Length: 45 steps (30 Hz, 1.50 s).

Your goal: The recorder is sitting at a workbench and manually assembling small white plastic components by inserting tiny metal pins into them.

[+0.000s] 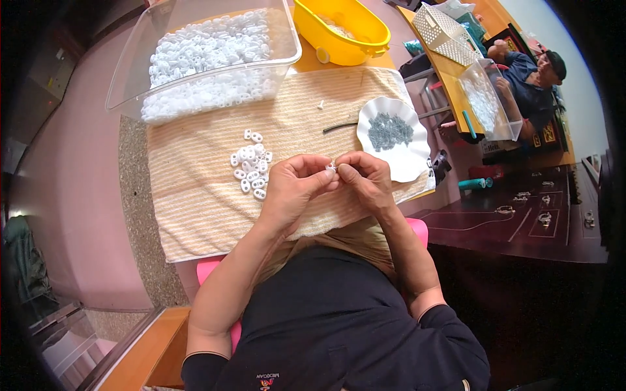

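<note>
Fingertips of both hands are pinched together right over the near edge of the towel [195, 195], and there's one tiny white plastic piece [331, 167] squeezed between them. Left hand [295, 186] has it between thumb and forefinger from one side, right hand [365, 177] closes in from the other, so the piece sits right where the two sets of fingertips meet. It's mostly covered, so I can't tell exactly which hand carries the weight.

Just left of the left hand there's a loose little pile of white pieces [251, 166] lying on the towel, roughly mid-towel. Just beyond the right hand, at the towel's right edge, sits a white wavy-rimmed dish [412, 163] with small grey bits [389, 131] heaped in it. A thin dark stick [339, 126] lies just left of the dish.

At the far edge a clear plastic bin [130, 72] is full of the same white pieces, and a yellow tub [365, 49] stands to its right. Another person [531, 81] sits at the far right.
</note>
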Each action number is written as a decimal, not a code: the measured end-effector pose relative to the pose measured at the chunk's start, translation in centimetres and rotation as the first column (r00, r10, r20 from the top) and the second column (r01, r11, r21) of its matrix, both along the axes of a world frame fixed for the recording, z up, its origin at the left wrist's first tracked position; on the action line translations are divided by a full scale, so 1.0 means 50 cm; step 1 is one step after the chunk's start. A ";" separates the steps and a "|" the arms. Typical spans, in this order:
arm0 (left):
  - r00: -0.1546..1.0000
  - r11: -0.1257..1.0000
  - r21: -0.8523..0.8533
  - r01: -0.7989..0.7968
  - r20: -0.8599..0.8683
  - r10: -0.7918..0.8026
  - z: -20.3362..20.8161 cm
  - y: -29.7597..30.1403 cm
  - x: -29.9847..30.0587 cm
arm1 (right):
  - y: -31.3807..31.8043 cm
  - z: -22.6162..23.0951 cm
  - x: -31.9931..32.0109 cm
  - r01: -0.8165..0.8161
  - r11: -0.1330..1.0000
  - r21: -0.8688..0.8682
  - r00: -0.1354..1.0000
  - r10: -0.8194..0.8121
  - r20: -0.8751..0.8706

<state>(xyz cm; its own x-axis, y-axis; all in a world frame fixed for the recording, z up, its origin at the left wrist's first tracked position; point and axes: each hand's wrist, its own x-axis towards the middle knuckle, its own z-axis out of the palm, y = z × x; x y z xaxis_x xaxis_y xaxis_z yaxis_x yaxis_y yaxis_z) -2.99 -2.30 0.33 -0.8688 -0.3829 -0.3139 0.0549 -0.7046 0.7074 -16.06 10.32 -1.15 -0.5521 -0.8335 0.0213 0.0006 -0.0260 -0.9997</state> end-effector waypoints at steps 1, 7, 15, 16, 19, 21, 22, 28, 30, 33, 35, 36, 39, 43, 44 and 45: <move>1.000 1.000 0.001 -0.001 0.001 0.001 -0.001 0.000 0.000 | -0.001 -0.002 0.001 0.005 1.000 -0.008 1.000 -0.005 0.013; 1.000 1.000 0.013 -0.004 0.004 0.004 0.003 0.001 0.001 | -0.001 -0.002 0.005 0.017 1.000 -0.026 0.999 -0.017 0.031; 1.000 1.000 0.000 -0.008 0.008 0.008 0.001 0.002 0.000 | -0.001 0.006 0.007 -0.007 1.000 -0.014 1.000 0.007 0.025; 1.000 1.000 0.000 -0.007 0.008 0.007 0.001 0.003 0.000 | 0.000 0.007 0.006 -0.015 1.000 -0.009 1.000 0.016 0.015; 1.000 1.000 0.001 -0.013 0.003 0.013 0.000 0.004 0.001 | 0.001 0.007 0.005 -0.041 0.999 -0.014 0.999 0.041 0.010; 1.000 1.000 -0.004 -0.014 0.003 0.014 0.000 0.004 0.001 | 0.001 0.009 0.006 -0.043 0.999 -0.009 0.999 0.043 -0.014; 1.000 1.000 -0.004 -0.014 0.003 0.014 -0.001 0.005 0.001 | 0.001 0.009 0.006 -0.045 0.999 -0.004 0.998 0.045 -0.038; 1.000 0.999 -0.035 -0.009 0.030 0.010 -0.003 0.005 0.001 | 0.003 0.006 0.004 -0.059 0.998 0.014 0.997 0.059 -0.054; 1.000 0.998 -0.054 -0.012 0.023 0.013 -0.003 0.006 0.001 | 0.001 0.013 0.007 -0.057 0.998 0.024 0.996 0.058 -0.074; 1.000 0.996 -0.092 -0.005 0.027 0.008 -0.008 0.006 0.001 | -0.002 0.018 0.010 -0.048 0.998 0.038 0.992 0.052 -0.116; 0.999 0.992 -0.128 -0.006 0.035 0.010 -0.005 0.009 0.000 | -0.002 0.023 0.011 -0.041 0.998 0.040 0.989 0.046 -0.138; 0.999 0.987 -0.163 -0.006 0.043 0.013 -0.003 0.010 0.000 | -0.001 0.028 0.013 -0.038 0.998 0.055 0.990 0.045 -0.134; 1.000 0.988 -0.151 -0.017 0.011 0.019 0.000 0.009 0.001 | -0.005 0.038 0.015 -0.032 0.997 0.068 0.994 0.039 -0.105; 1.000 0.995 -0.097 -0.023 -0.005 0.023 0.006 0.006 0.003 | -0.004 0.031 0.015 -0.033 0.999 0.017 0.999 0.033 0.004; 1.000 0.996 -0.084 -0.022 -0.020 0.020 0.007 0.005 0.004 | -0.003 0.031 0.017 -0.033 0.999 0.016 0.999 0.033 0.002; 0.999 0.997 -0.070 -0.021 -0.036 0.019 0.009 0.002 0.005 | -0.004 0.035 0.020 -0.040 0.999 -0.011 0.997 0.040 0.064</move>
<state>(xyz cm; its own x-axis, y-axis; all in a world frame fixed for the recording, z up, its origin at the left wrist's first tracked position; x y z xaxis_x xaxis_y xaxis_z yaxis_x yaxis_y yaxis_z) -2.75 -2.18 0.77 -0.8708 -0.4205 -0.2546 0.0945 -0.6515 0.7528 -15.07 10.14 0.58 -0.5186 -0.8550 -0.0051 0.0661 -0.0341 -0.9972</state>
